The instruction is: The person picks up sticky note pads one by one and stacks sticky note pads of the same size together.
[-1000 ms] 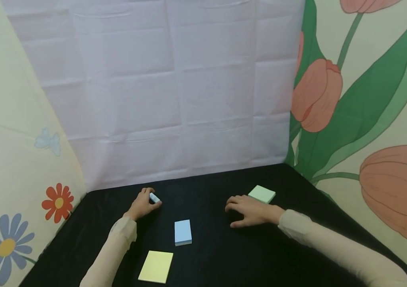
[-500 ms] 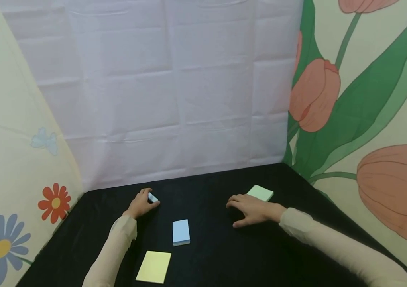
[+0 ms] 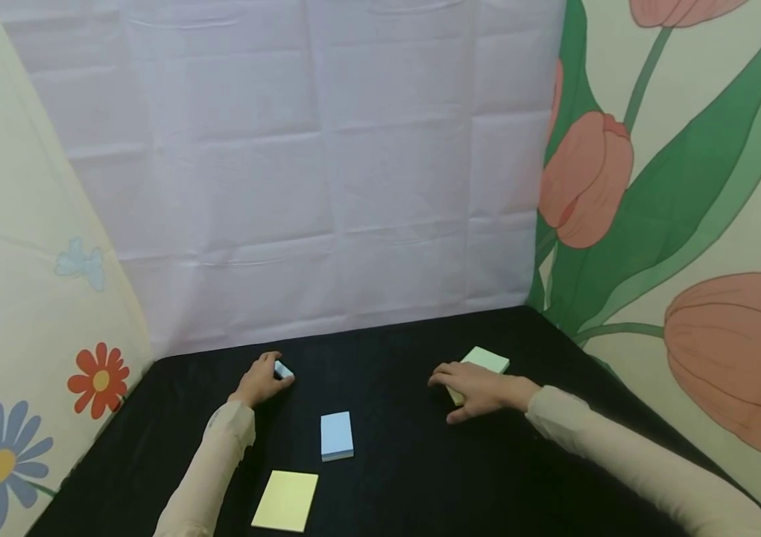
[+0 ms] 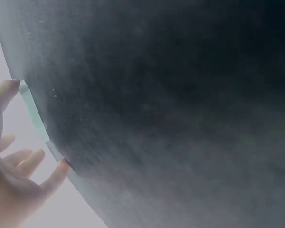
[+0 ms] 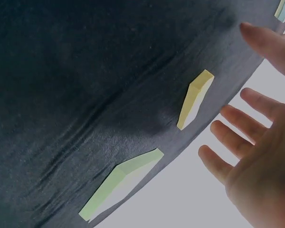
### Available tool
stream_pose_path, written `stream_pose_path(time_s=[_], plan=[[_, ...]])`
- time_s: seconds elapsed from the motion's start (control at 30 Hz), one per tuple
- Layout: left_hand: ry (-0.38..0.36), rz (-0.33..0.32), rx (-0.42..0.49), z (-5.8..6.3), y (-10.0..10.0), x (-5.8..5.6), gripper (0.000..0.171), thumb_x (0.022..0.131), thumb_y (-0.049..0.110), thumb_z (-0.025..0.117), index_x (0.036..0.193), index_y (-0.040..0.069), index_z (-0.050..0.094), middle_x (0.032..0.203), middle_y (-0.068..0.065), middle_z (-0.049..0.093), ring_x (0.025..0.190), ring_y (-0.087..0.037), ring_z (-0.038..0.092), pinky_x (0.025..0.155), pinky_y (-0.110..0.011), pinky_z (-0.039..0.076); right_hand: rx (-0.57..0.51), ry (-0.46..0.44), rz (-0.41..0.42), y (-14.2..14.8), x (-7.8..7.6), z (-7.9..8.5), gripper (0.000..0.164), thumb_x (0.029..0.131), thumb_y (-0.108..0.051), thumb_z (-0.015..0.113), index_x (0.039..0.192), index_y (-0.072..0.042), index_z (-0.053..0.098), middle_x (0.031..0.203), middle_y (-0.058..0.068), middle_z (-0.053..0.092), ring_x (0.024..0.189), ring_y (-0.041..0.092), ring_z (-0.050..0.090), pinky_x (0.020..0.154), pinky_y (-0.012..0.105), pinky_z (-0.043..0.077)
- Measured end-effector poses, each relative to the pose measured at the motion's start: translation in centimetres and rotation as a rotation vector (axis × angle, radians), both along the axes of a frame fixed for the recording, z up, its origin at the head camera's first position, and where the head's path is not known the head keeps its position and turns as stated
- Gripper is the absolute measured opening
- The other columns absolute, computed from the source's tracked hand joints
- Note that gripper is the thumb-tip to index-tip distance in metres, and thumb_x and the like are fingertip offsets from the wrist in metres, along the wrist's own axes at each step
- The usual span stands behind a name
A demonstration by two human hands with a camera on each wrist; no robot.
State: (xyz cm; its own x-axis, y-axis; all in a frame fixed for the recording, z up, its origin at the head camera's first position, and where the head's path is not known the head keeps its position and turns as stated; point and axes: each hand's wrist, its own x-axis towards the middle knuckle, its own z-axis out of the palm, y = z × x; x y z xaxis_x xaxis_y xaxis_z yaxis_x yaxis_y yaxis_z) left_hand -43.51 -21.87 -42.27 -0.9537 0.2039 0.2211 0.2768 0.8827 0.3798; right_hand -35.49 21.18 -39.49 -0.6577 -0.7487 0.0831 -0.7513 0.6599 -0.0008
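Note:
At the far left of the black table, my left hand (image 3: 262, 380) holds a small light blue sticky note pad (image 3: 284, 370) between thumb and fingers. The left wrist view shows the pad (image 4: 34, 111) edge-on, with fingertips at its two ends. My right hand (image 3: 475, 389) hovers with spread fingers over a small yellow sticky note pad (image 3: 456, 397), mostly hidden in the head view. In the right wrist view that yellow pad (image 5: 195, 99) lies apart from the fingers. Just beyond this hand lies a light green sticky note pad (image 3: 487, 359).
A thicker blue sticky note pad (image 3: 336, 435) lies near the middle of the black tablecloth (image 3: 407, 477). Closer to me is a large square yellow pad (image 3: 285, 500). A white cloth (image 3: 326, 186) hangs behind the table, with flower-printed cloths (image 3: 709, 224) at the sides.
My right hand has shifted slightly right, uncovering part of the small yellow pad. The left hand keeps its hold on the small blue pad. The head view has turned slightly.

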Motion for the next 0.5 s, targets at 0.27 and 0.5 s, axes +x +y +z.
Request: stream_pose_path(time_s=[0.27, 0.5], plan=[[-0.022, 0.006, -0.045, 0.2, 0.0, 0.3, 0.062, 0.083, 0.029, 0.061, 0.127, -0.007, 0.037, 0.128, -0.025, 0.038, 0.109, -0.038, 0.042, 0.084, -0.053, 0.035, 0.018, -0.029, -0.012, 0.5, -0.4, 0.2, 0.061, 0.076, -0.041, 0.066, 0.126, -0.013, 0.045, 0.125, 0.004, 0.041, 0.111, 0.021, 0.042, 0.089, 0.041, 0.035], [-0.046, 0.033, -0.087, 0.3, 0.2, 0.2, 0.055, 0.082, 0.032, 0.062, 0.118, -0.006, 0.046, 0.115, -0.020, 0.049, 0.095, -0.030, 0.049, 0.080, -0.048, 0.038, 0.021, -0.082, -0.057, 1.1, -1.0, 0.2, 0.067, 0.073, -0.041, 0.069, 0.127, -0.011, 0.044, 0.126, 0.005, 0.041, 0.112, 0.022, 0.043, 0.088, 0.040, 0.036]])
